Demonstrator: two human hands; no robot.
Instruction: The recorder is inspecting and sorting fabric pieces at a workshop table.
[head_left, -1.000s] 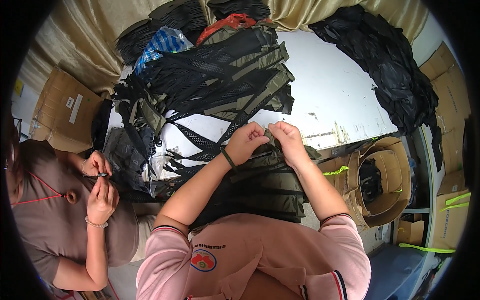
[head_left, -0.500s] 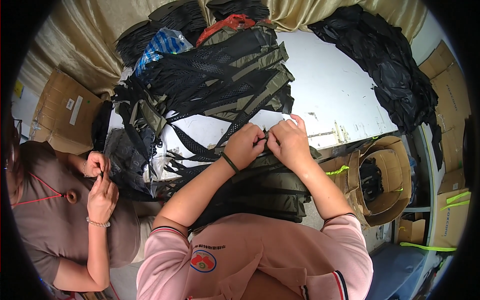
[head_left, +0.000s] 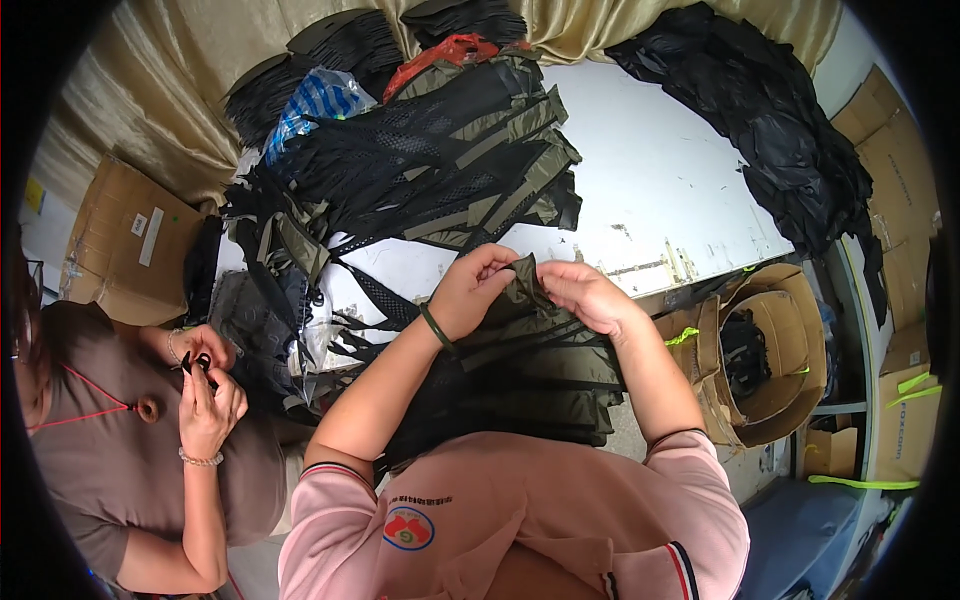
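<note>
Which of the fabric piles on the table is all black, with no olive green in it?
The heap at the table's far right corner: plain black throughout. The centre pile mixes black mesh with olive straps, and the stack under both hands is olive.

The person wears a pink short-sleeved top that fills the lower middle of the frame. Each sleeve ends above the elbow in a dark striped cuff; the cuff at the lower right shows a dark band edged with white and red, and the one at the lower left a thin dark line. On the chest, at the lower centre-left, sits a round badge in red, blue and white under a short line of dark lettering. Both forearms are bare. The left hand (head_left: 478, 290) has a thin dark green band around its wrist. The right hand (head_left: 588, 296) wears nothing.
</note>
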